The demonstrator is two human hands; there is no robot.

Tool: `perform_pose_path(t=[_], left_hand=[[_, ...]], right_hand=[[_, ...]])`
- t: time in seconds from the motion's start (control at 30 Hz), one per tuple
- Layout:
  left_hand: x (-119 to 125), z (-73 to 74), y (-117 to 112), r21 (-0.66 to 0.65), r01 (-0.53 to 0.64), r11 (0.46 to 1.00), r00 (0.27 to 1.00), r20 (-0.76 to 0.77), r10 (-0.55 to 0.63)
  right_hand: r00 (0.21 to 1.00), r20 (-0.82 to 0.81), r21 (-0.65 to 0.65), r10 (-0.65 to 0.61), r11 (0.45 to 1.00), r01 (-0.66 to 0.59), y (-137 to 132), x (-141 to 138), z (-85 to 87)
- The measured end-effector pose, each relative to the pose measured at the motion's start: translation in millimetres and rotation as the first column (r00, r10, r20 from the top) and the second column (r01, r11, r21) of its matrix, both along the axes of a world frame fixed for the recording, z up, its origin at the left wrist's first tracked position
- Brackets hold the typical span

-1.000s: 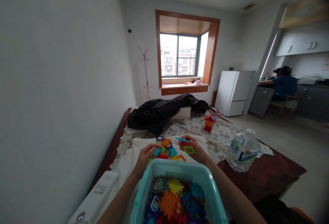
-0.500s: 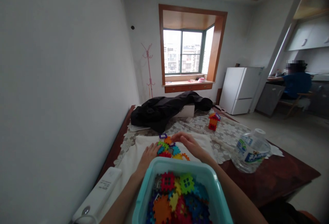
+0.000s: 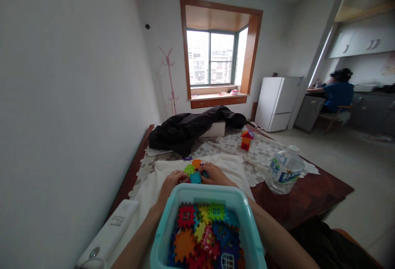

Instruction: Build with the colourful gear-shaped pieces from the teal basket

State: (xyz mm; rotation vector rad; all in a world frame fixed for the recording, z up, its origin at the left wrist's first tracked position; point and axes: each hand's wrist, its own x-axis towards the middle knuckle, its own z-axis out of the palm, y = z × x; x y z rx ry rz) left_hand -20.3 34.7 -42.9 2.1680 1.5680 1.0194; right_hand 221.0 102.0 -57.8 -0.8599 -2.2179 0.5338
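Beyond the tub, my left hand (image 3: 171,182) has its fingers curled over a red toothed building block (image 3: 185,181), mostly hidden by the fingers and the tub rim. My right hand (image 3: 216,174) is closed around a dark blue-green building block (image 3: 204,173). Between the two hands lie a light blue block (image 3: 195,177), a lime green block (image 3: 189,170) and an orange block (image 3: 196,163) on a white cloth (image 3: 230,163). Close to me stands a turquoise tub (image 3: 257,236), filled with several toothed plastic blocks in many colours.
A small block house (image 3: 246,140) stands farther back, near a heap of black fabric (image 3: 175,131). A clear plastic bottle (image 3: 284,172) is on the right side of the table. A long white device (image 3: 114,223) lies left. A person in blue (image 3: 338,95) sits far right.
Both hands have drawn back toward the tub, and their spread fingers have curled in around blocks. The view has swung slightly to the right.
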Motion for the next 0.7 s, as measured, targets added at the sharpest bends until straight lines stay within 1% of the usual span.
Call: perform_pose_path(t=[0.03, 0.1, 0.17, 0.2, 0.3, 0.37, 0.4, 0.47, 0.53, 0.57, 0.6, 0.67, 0.7], left_hand=[[-1, -0.9, 1, 0.021, -0.013, 1.000, 1.000, 0.018, 0.013], [-3, -3.1, 4, 0.076, -0.083, 0.994, 0.997, 0.010, 0.083], [-5, -4.6, 5, 0.109, -0.159, 0.981, 0.984, -0.057, 0.166], [-5, -4.8, 5, 0.104, -0.188, 0.977, 0.976, -0.095, 0.198], [-4, -2.1, 1, 0.000, -0.228, 0.974, 0.954, -0.202, 0.223], [-2, 1.5, -2, -0.074, -0.241, 0.968, 0.939, -0.270, 0.213], [-1, 3.1, -3, -0.098, -0.242, 0.965, 0.934, -0.293, 0.204], [0, 4.8, -5, -0.111, -0.248, 0.962, 0.931, -0.301, 0.205], [-1, 3.8, -4, -0.082, -0.257, 0.963, 0.938, -0.260, 0.228], [-2, 2.5, -4, -0.060, -0.262, 0.963, 0.943, -0.229, 0.242], [-3, 1.2, -2, -0.039, -0.269, 0.962, 0.947, -0.191, 0.257], [-4, -0.3, 0, -0.009, -0.289, 0.957, 0.956, -0.064, 0.288], [-4, 0.2, 1, -0.017, -0.296, 0.955, 0.954, 0.044, 0.297]], right_hand=[[0.999, -0.032, -0.037, -0.008, 0.999, 0.007, 0, 1, 0.3], [0.993, -0.110, -0.123, -0.045, 0.992, 0.032, 0, 3, 1.5], [0.976, -0.191, -0.201, -0.103, 0.978, 0.064, 0, 7, 4.1], [0.967, -0.224, -0.227, -0.120, 0.972, 0.068, 1, 9, 5.9], [0.927, -0.337, -0.292, -0.164, 0.954, 0.063, 3, 13, 13.5], [0.869, -0.455, -0.361, -0.195, 0.932, 0.021, 5, 14, 19.8], [0.825, -0.527, -0.395, -0.204, 0.918, -0.025, 5, 14, 23.2], [0.712, -0.675, -0.434, -0.195, 0.885, -0.169, 3, 15, 30.5], [0.607, -0.781, -0.425, -0.148, 0.838, -0.342, -1, 18, 37.8], [0.578, -0.809, -0.407, -0.103, 0.807, -0.427, -4, 21, 41.1], [0.573, -0.819, -0.389, -0.035, 0.768, -0.509, -6, 24, 44.0], [0.606, -0.782, -0.361, 0.145, 0.688, -0.630, -10, 29, 47.2], [0.634, -0.743, -0.355, 0.216, 0.675, -0.647, -11, 30, 47.0]])
